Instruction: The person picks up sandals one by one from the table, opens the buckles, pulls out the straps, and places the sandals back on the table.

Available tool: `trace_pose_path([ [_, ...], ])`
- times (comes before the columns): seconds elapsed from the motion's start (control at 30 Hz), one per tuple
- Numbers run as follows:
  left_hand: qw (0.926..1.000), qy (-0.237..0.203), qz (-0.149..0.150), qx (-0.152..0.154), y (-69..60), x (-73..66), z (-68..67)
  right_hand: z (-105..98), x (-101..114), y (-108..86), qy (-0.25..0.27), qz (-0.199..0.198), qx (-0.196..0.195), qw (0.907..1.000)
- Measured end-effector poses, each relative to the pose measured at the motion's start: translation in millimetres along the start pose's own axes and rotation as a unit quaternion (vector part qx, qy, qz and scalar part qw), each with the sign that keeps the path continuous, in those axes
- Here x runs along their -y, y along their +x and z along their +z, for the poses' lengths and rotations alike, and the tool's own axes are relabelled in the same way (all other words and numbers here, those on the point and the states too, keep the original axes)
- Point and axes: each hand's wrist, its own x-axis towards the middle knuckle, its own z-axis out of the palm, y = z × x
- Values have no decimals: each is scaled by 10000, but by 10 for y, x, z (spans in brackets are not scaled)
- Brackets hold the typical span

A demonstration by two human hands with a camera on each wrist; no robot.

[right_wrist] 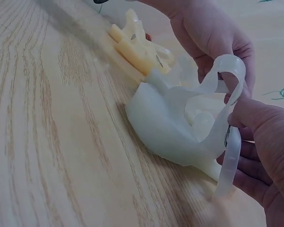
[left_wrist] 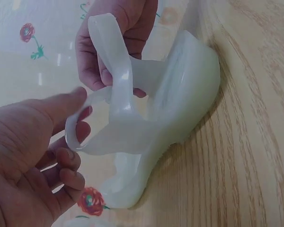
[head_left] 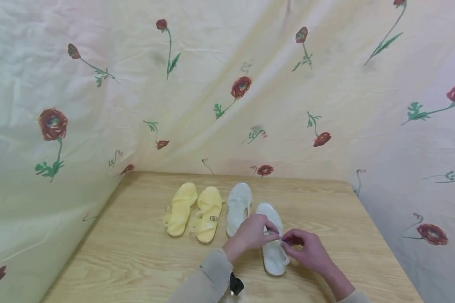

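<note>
A whitish translucent sandal [head_left: 275, 261] rests on the table under both hands, its straps standing up from the sole. My left hand [head_left: 255, 231] pinches one of its straps [left_wrist: 78, 124] from the left, and the other fingers curl below. From the right, my right hand [head_left: 307, 249] pinches the strap between thumb and fingers, close to the left fingertips. In the right wrist view, a strap loop [right_wrist: 232, 64] arches up between the two hands, and a strap end hangs below the right thumb. The fingers hide part of the fastening.
The matching whitish sandal [head_left: 238, 206] lies left of the worked one. Two yellow sandals [head_left: 180, 210] lie further left, side by side. Flower-print cloth [head_left: 197, 105] surrounds the wooden table [head_left: 117, 252]. Something black [head_left: 236, 284] shows by the left sleeve.
</note>
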Motion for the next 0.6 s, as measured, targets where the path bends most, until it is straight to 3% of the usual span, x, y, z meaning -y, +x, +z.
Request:
trace_pose_path([
  [0.23,9989,114,-378,-243,-87,61,-55,-7,11,-3,-277,251,21,9993],
  [0.37,9988,94,-442,-180,-88,70,-124,-19,-6,1,-216,174,51,9996],
  [0.6,9979,575,208,-224,-47,28,-113,-1,3,19,-35,-205,102,9997],
])
